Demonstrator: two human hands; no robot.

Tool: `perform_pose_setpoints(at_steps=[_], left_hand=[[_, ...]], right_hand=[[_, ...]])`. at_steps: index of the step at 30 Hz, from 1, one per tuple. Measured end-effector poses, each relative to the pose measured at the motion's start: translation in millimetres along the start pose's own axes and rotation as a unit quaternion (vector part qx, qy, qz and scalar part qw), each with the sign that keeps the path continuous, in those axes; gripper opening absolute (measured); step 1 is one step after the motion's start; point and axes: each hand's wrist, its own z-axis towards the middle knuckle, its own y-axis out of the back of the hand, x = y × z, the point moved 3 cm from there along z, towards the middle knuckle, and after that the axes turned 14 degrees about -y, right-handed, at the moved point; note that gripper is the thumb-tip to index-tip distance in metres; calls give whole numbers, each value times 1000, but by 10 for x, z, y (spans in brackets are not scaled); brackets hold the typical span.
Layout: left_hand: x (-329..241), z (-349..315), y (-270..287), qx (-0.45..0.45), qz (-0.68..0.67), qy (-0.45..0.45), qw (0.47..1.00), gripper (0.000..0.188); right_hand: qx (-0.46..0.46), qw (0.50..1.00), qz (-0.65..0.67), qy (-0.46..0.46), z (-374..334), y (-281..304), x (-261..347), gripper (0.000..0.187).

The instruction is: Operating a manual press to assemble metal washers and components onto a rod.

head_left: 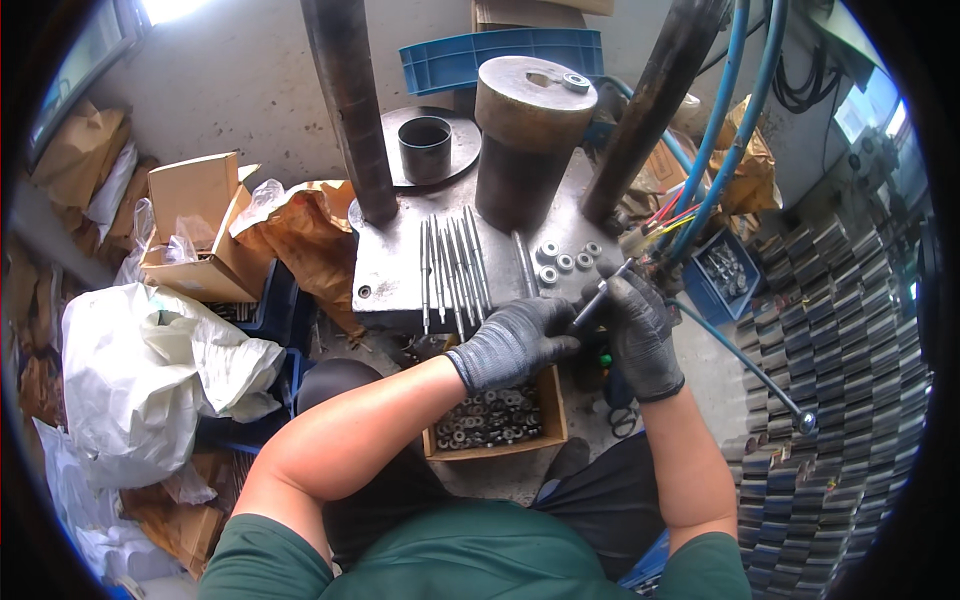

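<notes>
Both my hands wear dark grey gloves and meet over the near right edge of the metal table. My right hand [645, 335] is closed round a short metal rod [597, 300], which slants down toward the left. At the rod's lower end, my left hand [512, 343] has its fingers and thumb closed; part of the grip is hidden. Several thin metal shafts [455, 265] lie side by side on the table, left of my hands. Another shaft [524, 262] lies just beyond my left hand. Several ring-shaped metal parts [564, 263] sit beside it.
Two dark columns [350, 110] [655, 110] rise from the metal table [385, 275]. Between them stand a thick cylinder [535, 150] and a ring [425, 148]. A box of small metal parts [548, 442] is below my hands. Stacked metal pieces [830, 400] fill the right; bags [130, 370] crowd the left.
</notes>
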Motion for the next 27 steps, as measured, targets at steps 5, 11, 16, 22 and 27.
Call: perform_pose_setpoints(at_steps=[5,11,16,22,27], left_hand=[[17,-28,-67,11,-64,22,998,29],[-84,-14,34,-34,-6,-66,997,34],[-256,21,184,28,209,-59,976,37],[-34,-1,667,-135,197,14,971,40],[457,-164,1309,-197,297,77,931,41]], right_hand=[[-31,995,-90,15,-26,28,-71,35],[60,994,-31,-83,-12,-70,-303,36],[69,981,-181,-31,-69,-35,-131,39],[-33,963,-263,-40,-29,281,45,40],[-73,942,-311,-102,6,677,70,36]])
